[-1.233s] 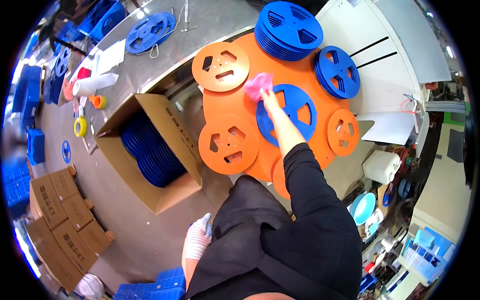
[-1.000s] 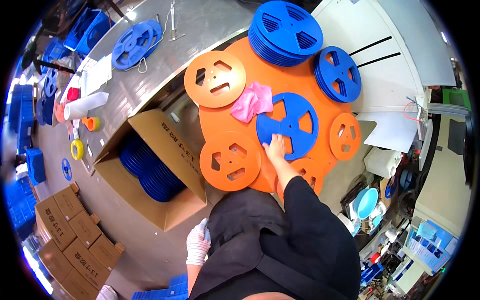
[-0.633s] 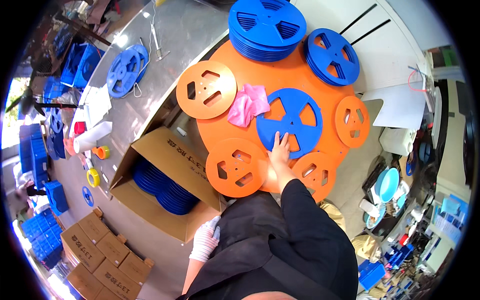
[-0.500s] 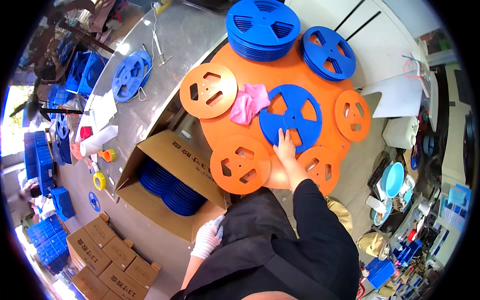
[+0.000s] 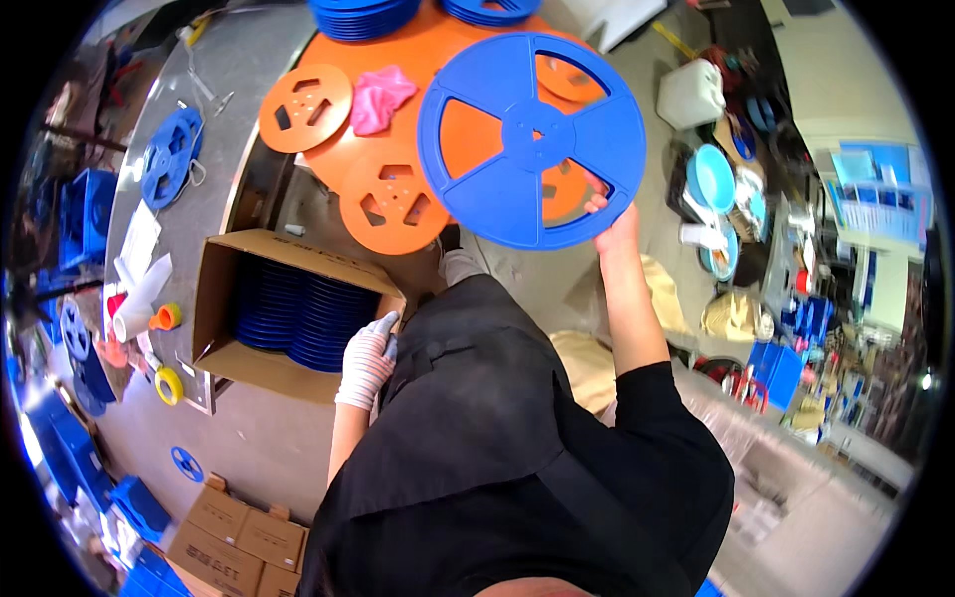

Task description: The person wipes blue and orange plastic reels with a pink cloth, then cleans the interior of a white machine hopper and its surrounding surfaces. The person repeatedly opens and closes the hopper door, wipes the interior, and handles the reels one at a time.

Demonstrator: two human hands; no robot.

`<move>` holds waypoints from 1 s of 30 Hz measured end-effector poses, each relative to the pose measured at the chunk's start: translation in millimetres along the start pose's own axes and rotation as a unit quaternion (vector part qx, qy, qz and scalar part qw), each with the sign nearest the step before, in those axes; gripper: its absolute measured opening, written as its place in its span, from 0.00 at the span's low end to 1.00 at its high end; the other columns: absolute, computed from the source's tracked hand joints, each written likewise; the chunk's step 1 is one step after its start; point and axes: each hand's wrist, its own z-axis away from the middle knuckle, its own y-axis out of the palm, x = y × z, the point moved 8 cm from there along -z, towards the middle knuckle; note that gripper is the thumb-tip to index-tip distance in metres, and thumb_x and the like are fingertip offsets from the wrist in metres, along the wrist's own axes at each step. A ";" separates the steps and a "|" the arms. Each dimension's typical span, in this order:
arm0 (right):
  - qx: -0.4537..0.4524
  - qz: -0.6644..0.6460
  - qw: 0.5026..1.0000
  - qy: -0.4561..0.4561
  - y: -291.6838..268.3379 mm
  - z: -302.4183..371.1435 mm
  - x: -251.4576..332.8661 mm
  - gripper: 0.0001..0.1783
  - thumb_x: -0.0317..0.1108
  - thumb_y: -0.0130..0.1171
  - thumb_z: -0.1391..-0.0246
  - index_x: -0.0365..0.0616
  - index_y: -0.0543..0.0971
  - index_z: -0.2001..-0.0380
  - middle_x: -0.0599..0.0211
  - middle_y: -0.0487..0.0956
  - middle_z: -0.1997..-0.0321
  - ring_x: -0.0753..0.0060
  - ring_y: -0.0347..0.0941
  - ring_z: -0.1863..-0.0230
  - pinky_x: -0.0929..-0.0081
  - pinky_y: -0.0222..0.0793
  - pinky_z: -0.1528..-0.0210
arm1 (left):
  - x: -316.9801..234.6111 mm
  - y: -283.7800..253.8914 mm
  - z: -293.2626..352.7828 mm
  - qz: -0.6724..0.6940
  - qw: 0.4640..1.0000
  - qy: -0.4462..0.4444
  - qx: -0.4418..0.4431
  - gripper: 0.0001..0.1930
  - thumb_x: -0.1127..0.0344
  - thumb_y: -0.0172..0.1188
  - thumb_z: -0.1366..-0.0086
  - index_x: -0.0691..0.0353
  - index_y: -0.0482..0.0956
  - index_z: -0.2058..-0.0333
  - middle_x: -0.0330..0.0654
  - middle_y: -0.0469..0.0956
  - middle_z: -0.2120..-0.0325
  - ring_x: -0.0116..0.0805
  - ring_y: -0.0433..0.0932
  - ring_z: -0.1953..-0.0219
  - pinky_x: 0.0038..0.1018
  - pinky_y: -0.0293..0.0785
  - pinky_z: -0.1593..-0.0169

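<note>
My right hand [image 5: 619, 229] grips the lower right rim of a large blue plastic reel flange [image 5: 497, 199], with fingertips showing through its lower window. The flange is raised and seen nearly face-on, covering part of the orange round table [image 5: 426, 45]. My left hand [image 5: 366, 366], in a white striped glove, holds the near right edge of an open cardboard box [image 5: 224, 343]. Two rows of blue flanges [image 5: 298, 313] stand on edge inside the box. Orange discs with cut-out windows [image 5: 396, 209] sit around the table's rim. A pink cloth [image 5: 378, 99] lies between them.
Stacks of blue flanges [image 5: 366, 22] stand at the table's far side. A grey metal bench [image 5: 214, 75] runs along the left, bearing blue reels [image 5: 169, 154] and tape rolls. Stacked cartons [image 5: 224, 552] are at lower left. Turquoise basins [image 5: 711, 176] and a white jug [image 5: 691, 95] are at right.
My right hand has lifted the blue flange off the orange table and brought it up closer. My left hand stays at the box edge. The view has swung to the right.
</note>
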 end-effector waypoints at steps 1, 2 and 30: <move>0.002 -0.019 1.000 -0.009 -13.5 25.0 5.9 0.19 0.41 0.42 0.38 0.41 0.72 0.50 0.46 0.78 0.56 0.76 0.66 0.80 0.77 0.64 0.77 | -4.0 4.3 5.1 0.008 1.000 0.012 0.014 0.19 0.70 0.52 0.42 0.60 0.72 0.50 0.52 0.77 0.63 0.51 0.75 0.60 0.39 0.71 0.55; 0.004 -0.042 0.999 -0.019 -26.1 49.7 9.9 0.20 0.41 0.42 0.38 0.41 0.72 0.50 0.45 0.78 0.55 0.77 0.66 0.80 0.77 0.63 0.77 | -8.1 9.8 9.0 0.008 0.999 0.039 0.020 0.19 0.71 0.52 0.42 0.60 0.72 0.50 0.52 0.77 0.63 0.51 0.75 0.60 0.39 0.71 0.55; -0.499 -0.133 0.830 -0.210 -368.7 471.0 48.2 0.18 0.44 0.44 0.36 0.40 0.72 0.56 0.61 0.78 0.69 0.71 0.72 0.78 0.77 0.68 0.79 | -385.0 328.4 46.9 -0.248 0.754 0.521 0.314 0.33 0.51 0.52 0.39 0.62 0.59 0.38 0.53 0.59 0.38 0.51 0.56 0.35 0.44 0.49 0.34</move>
